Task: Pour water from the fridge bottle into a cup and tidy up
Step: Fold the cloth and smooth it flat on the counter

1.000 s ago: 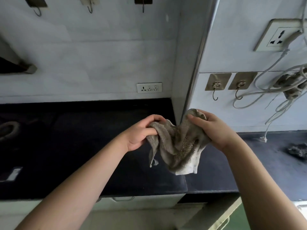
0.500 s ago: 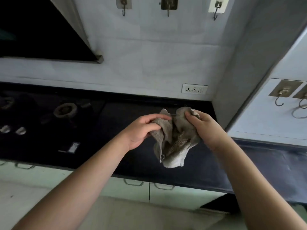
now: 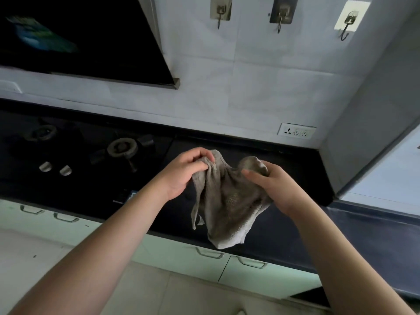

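Note:
A crumpled grey-brown cloth (image 3: 227, 201) hangs in the air above the front edge of the black counter (image 3: 295, 173). My left hand (image 3: 184, 171) pinches its upper left corner. My right hand (image 3: 270, 185) grips its upper right part, fingers closed around the fabric. The cloth's lower end dangles free below both hands. No bottle, cup or fridge is in view.
A black gas hob (image 3: 91, 151) with two burners and two knobs lies at the left. A dark hood (image 3: 68, 37) hangs above it. Three wall hooks (image 3: 280, 14) and a socket strip (image 3: 296, 133) are on the tiled wall. Pale green drawers (image 3: 204, 253) run below the counter.
The view has swung left, bringing the hob and hood into sight and losing the right wall's cables. My hands have drawn apart, spreading the cloth wider between them.

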